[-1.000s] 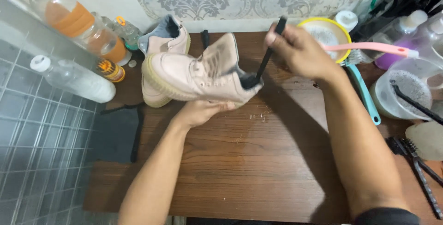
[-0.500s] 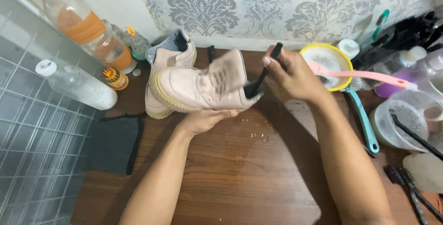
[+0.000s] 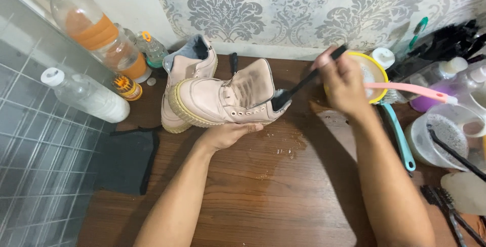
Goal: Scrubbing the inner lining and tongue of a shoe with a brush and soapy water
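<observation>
Two clear bottles sit by the tabletop's (image 3: 263, 201) left edge: an orange-banded bottle (image 3: 91, 32) at the back-left corner, a white-capped bottle (image 3: 86, 97) lying nearer the front, w/ a dark cloth (image 3: 126, 161) draped over that edge. Left hand (image 3: 228, 135) cups the beige boot (image 3: 228, 100) from below, fingers under its sole, boot tipped on its side, toe pointing left, near the back edge mid-table. A 2nd boot (image 3: 190, 67) stands just behind, touching it. Right hand (image 3: 344, 82) is closed round a black brush (image 3: 304, 85), bristle end inside the held boot's opening. Rt of that: yellow-rimmed bowl (image 3: 377, 70), pink-handled brush (image 3: 410, 90) across it, teal brush (image 3: 400, 138), clear cup (image 3: 435, 140) by the right edge.
</observation>
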